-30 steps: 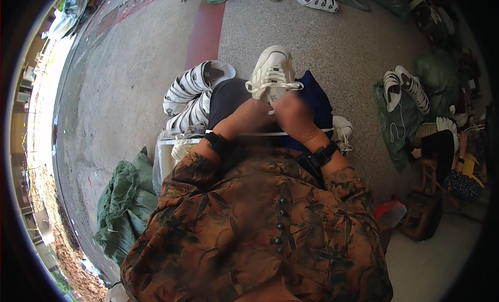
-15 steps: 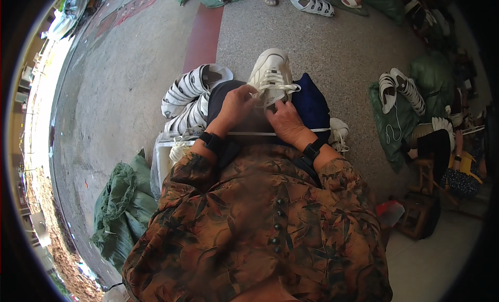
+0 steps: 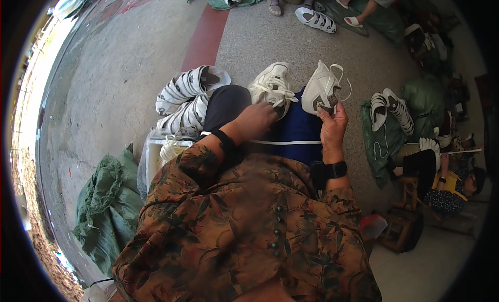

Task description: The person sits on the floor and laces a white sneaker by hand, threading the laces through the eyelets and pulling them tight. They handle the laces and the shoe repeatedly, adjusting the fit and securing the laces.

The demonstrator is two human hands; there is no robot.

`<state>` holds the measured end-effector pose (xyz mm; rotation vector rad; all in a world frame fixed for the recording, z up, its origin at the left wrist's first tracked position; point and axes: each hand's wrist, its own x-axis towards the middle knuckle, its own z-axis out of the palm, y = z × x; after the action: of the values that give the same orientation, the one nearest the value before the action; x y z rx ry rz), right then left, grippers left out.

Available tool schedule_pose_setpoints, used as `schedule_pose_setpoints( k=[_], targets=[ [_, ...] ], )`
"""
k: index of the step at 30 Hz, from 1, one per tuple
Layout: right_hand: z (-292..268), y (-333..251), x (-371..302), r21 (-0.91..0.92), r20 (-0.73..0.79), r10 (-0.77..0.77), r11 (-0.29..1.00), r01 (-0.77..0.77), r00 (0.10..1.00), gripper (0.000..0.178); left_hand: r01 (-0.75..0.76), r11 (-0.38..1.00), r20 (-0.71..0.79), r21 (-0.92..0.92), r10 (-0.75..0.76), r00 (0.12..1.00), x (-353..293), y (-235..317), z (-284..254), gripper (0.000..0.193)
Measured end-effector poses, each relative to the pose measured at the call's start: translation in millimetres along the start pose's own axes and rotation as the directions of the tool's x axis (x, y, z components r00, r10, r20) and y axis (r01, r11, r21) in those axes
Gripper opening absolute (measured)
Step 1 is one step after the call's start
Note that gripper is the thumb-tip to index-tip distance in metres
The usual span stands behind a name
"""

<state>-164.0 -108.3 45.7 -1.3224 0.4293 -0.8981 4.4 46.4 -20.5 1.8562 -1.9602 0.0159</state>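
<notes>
Cream uppers with pale laces mark the two shoes at the person's lap. The laced shoe [image 3: 271, 81] rests over the knees, toe pointing away, and the left hand [image 3: 257, 120] bends inward with its fingertips at the near end of it; that hand is blurred, so whether it grips cannot be told. The right hand [image 3: 333, 122] pinches the second shoe [image 3: 315, 90] between thumb and fingers at its near end, holding it up just to the right of the first, above the blue cloth [image 3: 299, 128] on the lap. A dark wristband shows on each arm, below the patterned brown sleeves. Beyond the left knee lies a stack of white shoe pieces [image 3: 179, 91] with dark openings, and nearer the body stands a white box [image 3: 153, 159], with a crumpled green sack [image 3: 104, 208] farther left. Well apart on the right, a pair of white shoes [image 3: 399, 112] lies on green sheeting [image 3: 382, 159].
</notes>
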Motion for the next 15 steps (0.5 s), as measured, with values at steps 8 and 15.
schedule_pose_setpoints(
  k=[8, 15],
  targets=[
    [53, 22, -28, -0.713, 0.552, 0.042, 0.543, 0.445, 0.833, 0.023, 0.364, 0.716, -0.290, -0.596, -0.614, 0.734, -11, -26, -5, 0.009],
    [74, 69, -32, -0.759, 0.646, 0.216, 0.280, 0.588, 0.732, 0.021, 0.388, 0.443, -0.240, -0.808, -0.849, 0.471, -35, -55, -9, 0.011]
  ],
)
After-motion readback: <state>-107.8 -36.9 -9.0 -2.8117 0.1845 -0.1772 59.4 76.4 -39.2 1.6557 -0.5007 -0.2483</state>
